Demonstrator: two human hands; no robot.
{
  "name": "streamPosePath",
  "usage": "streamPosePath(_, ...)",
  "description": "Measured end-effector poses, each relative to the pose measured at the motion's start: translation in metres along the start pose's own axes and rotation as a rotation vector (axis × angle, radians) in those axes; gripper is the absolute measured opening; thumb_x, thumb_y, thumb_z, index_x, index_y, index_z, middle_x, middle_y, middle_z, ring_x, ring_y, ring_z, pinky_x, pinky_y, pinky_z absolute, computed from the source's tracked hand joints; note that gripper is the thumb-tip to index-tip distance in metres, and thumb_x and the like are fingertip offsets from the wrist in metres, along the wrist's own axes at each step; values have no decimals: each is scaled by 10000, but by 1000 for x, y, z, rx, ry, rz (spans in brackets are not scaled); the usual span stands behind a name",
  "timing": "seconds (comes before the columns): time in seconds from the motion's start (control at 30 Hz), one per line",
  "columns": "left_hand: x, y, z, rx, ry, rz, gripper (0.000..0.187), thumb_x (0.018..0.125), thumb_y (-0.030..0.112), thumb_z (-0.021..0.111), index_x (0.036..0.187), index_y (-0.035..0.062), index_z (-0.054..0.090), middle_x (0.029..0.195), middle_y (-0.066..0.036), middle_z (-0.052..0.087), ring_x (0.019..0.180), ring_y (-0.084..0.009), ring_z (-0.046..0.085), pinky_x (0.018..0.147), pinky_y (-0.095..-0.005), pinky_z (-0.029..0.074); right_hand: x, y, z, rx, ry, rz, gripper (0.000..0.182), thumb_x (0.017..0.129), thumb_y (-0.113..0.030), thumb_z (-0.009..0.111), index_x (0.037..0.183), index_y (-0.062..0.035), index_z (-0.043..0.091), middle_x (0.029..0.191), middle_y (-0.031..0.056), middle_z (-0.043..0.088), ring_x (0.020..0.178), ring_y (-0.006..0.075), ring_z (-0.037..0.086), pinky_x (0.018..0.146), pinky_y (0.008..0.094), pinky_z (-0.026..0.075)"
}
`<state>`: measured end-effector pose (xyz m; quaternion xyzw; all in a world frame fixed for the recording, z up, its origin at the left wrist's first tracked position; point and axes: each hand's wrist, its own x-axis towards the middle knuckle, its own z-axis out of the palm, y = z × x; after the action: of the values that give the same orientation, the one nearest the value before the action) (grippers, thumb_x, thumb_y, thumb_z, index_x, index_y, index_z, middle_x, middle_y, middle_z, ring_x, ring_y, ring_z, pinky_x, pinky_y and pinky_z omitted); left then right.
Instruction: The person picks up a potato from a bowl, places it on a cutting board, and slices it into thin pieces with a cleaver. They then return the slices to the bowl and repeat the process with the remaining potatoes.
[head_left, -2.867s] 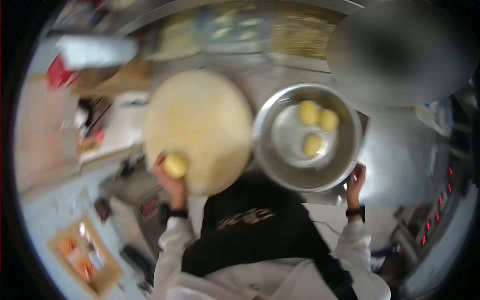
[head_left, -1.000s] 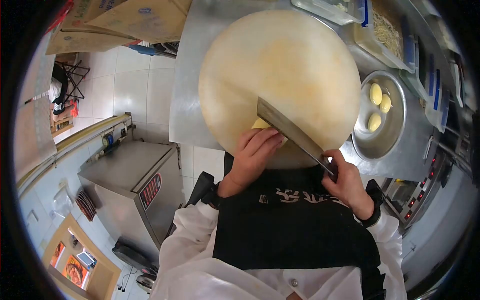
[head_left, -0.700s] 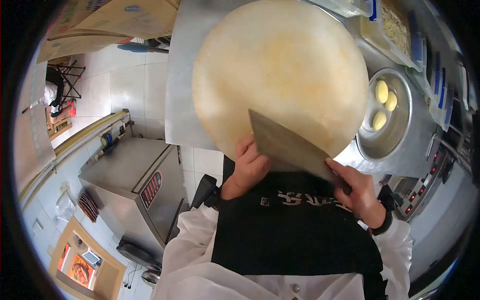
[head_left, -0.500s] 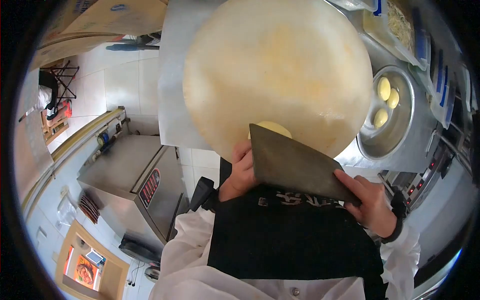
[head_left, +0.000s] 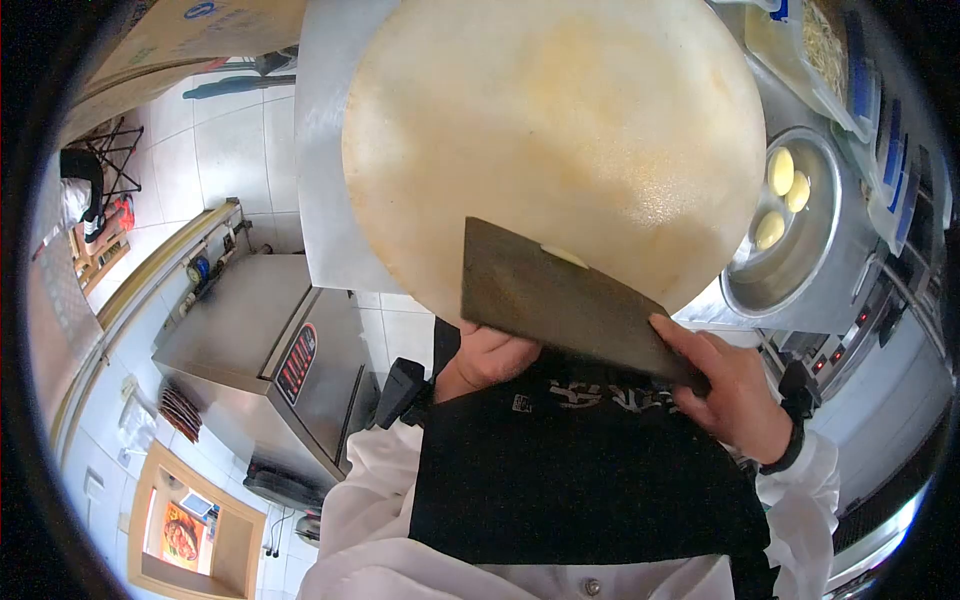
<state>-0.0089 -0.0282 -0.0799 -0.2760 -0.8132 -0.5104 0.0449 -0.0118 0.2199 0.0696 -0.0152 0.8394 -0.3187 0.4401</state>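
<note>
My right hand grips a cleaver at its lower right end, and the broad dark blade slants across the near edge of a round cutting board. Just past the blade's upper edge shows a sliver of a pale yellow peeled potato; the blade covers the rest. At the blade's lower left is my left hand, its fingers curled closed and partly behind the metal. Whether those fingers touch the potato is hidden.
To the right of the board stands a metal bowl with three peeled potatoes in it. Plastic containers line the far right. A steel cabinet is at lower left, and a cardboard box at upper left.
The cleaver has shifted left and up over the potato, which now shows far less. My left hand has dropped lower, behind the blade. The view has shifted slightly.
</note>
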Motion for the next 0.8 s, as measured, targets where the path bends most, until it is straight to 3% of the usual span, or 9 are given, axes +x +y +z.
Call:
streamPosePath(0.17,3,-2,7,40,148,126,320,590,-34,704,892,68,678,977,-81,626,971,-265,567,857,-359,453,6,12,11,69,88,-26,790,654,-104,687,1367,-211,363,791,128,552,644,335,571,583,419,482)
streamPosePath(0.23,-33,-4,12,-400,-105,-513,291,597,-17,670,874,70,663,951,-50,619,912,-231,565,791,-337,460,-10,10,6,-6,44,-39,813,617,-99,698,1362,-186,383,756,123,541,630,325,567,560,410,473)
streamPosePath(0.27,-40,-8,13,-395,-147,-525,301,583,-7,661,874,71,658,951,-50,619,905,-232,565,778,-338,460,-17,7,2,-4,42,-37,813,617,-99,698,1362,-186,383,756,123,541,630,325,567,560,410,473)
streamPosePath(0.37,-13,-5,2,-156,-75,-96,335,542,22,636,873,74,645,952,-52,619,883,-235,564,741,-343,460,-34,2,-10,-20,-3,-14,843,580,-95,710,1359,-156,393,732,116,528,619,311,562,552,403,465)
streamPosePath(0.43,1,-1,-1,-73,-49,-4,360,514,42,619,873,76,636,952,-53,619,868,-237,564,717,-347,460,-37,2,-11,-1,-9,20,848,558,-94,721,1347,-130,410,726,112,522,611,304,557,554,404,463)
streamPosePath(0.57,5,0,-1,-8,-18,33,400,473,71,594,872,78,623,953,-54,619,846,-240,564,680,-352,460,-31,1,-10,31,9,-6,843,577,-93,722,1354,-132,396,730,116,526,615,314,556,558,407,461)
streamPosePath(0.67,0,-4,-1,-122,-15,75,378,459,45,603,834,79,640,937,-45,631,870,-245,565,724,-354,458,-15,-1,-7,35,-21,28,815,616,-96,708,1361,-156,383,743,124,536,626,327,560,566,413,465)
streamPosePath(0.8,12,0,5,44,110,81,263,494,29,640,750,85,661,914,-46,643,923,-253,565,795,-365,448,6,10,11,53,60,4,789,645,-100,692,1363,-200,379,749,128,542,639,341,564,572,420,468)
